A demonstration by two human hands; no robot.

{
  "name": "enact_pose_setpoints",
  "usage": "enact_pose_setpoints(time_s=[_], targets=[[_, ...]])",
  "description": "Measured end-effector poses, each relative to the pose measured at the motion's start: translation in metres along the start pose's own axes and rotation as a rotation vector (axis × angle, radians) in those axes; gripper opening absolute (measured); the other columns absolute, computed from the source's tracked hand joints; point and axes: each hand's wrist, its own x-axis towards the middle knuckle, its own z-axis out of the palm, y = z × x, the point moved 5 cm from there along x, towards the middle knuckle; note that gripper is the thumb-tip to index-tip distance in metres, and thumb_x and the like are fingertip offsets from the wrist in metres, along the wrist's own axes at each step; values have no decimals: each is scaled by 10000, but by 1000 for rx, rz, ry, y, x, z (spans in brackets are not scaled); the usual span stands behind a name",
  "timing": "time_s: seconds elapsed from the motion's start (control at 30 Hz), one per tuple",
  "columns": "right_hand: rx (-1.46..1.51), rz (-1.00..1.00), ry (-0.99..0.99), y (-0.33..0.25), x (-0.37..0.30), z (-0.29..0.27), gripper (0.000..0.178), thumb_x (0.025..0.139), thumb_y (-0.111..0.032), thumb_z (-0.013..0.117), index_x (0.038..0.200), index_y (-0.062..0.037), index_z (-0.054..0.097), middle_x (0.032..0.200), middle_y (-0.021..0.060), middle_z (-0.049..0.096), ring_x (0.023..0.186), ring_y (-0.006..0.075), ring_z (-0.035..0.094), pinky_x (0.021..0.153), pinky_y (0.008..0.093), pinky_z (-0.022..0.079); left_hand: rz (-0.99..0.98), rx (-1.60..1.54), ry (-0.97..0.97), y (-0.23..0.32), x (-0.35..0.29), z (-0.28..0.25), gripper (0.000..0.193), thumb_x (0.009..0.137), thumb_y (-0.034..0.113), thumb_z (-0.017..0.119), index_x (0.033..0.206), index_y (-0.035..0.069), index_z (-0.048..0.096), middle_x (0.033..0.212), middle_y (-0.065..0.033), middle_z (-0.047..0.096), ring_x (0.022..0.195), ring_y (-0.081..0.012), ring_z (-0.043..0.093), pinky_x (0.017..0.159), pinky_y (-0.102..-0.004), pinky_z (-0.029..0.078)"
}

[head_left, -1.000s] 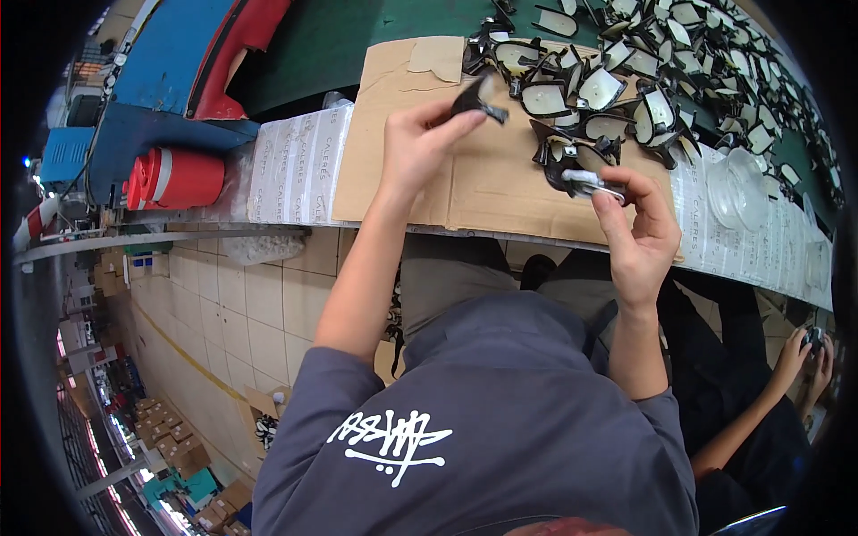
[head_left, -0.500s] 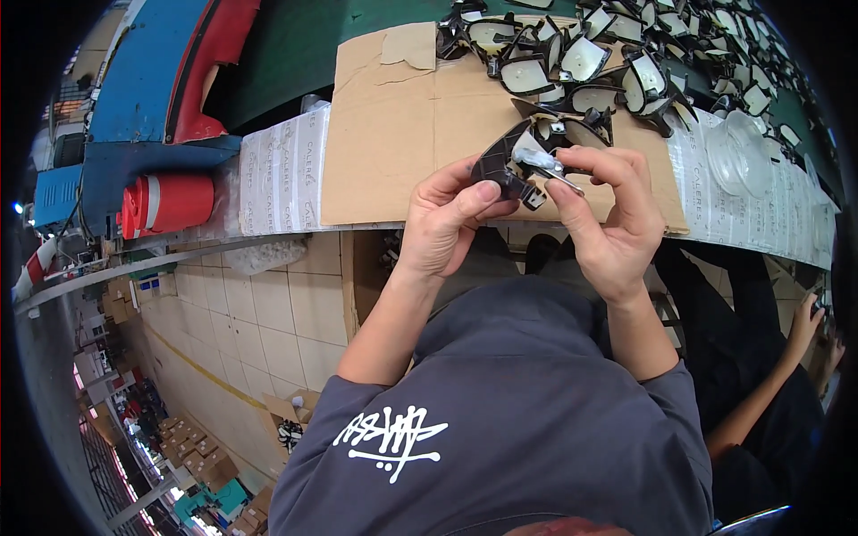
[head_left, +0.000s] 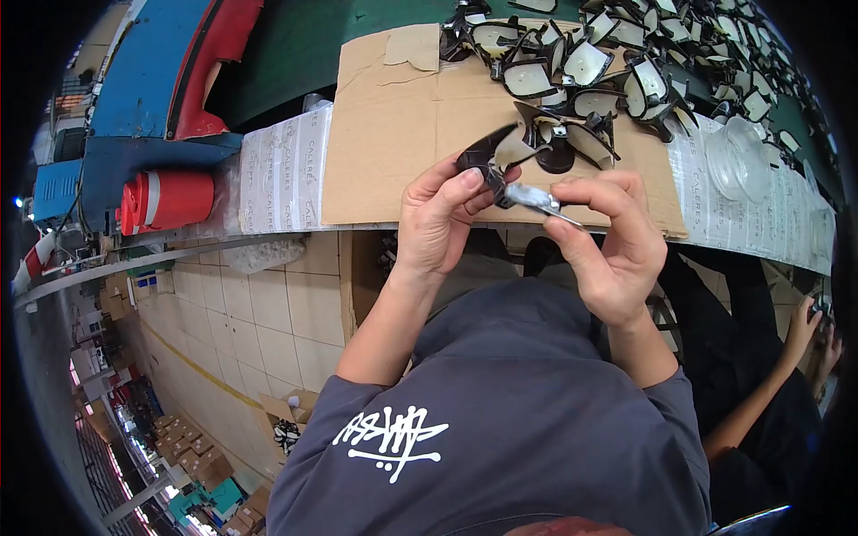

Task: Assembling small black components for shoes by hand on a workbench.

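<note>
My left hand (head_left: 435,214) grips a glossy dark curved piece (head_left: 487,157), with a cream inner face, that looks like a shoe heel part. The thumb presses on its lower end, just above the front edge of the cardboard. Pinched between thumb and forefinger of my right hand (head_left: 617,241) is a thin metal tool with a pale, wadded tip (head_left: 531,196). This tip meets or nearly meets the low end of the dark piece; contact cannot be made out. Directly beyond my fingers, several similar dark pieces (head_left: 585,143) lie on the cardboard sheet (head_left: 380,143).
A large heap of like pieces (head_left: 643,85) covers the back right of the green bench surface (head_left: 299,45). Clear plastic bowls (head_left: 737,159) stand right, a red container (head_left: 168,202) left. Another person's hand (head_left: 803,326) is at far right, holding something small.
The dark piece has turned in my left hand and now tilts up to the left. The pale tip has moved from its upper inside down to its lower end.
</note>
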Motion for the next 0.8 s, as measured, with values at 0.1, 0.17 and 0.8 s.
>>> enact_pose_setpoints(time_s=[0.1, 0.17, 0.8], targets=[[71, 0, -56, -4, 1, -2, 243, 717, 5, 758, 949, -11, 688, 903, 52, 685, 837, 200, 547, 743, 288, 450, 3, -41, 47, -7, 3, -11, 268, 895, 47, 612, 1149, -38, 628, 1037, -123, 690, 919, -180, 678, 844, -332, 568], [57, 19, 97, 0, 2, -10, 250, 717, 3, 758, 957, -14, 690, 896, 51, 674, 836, 188, 545, 738, 285, 448, 0, -43, 27, -7, 0, -12, 264, 894, 46, 614, 1144, -36, 632, 1033, -123, 691, 910, -177, 679, 841, -329, 568], [-159, -14, 151, 22, 15, -12, 218, 744, -29, 769, 950, -24, 700, 881, 41, 676, 775, 156, 532, 698, 265, 457, 3, 132, -59, -10, -16, -6, 270, 842, -10, 658, 1105, -71, 651, 961, -141, 707, 856, -187, 687, 832, -330, 562]])
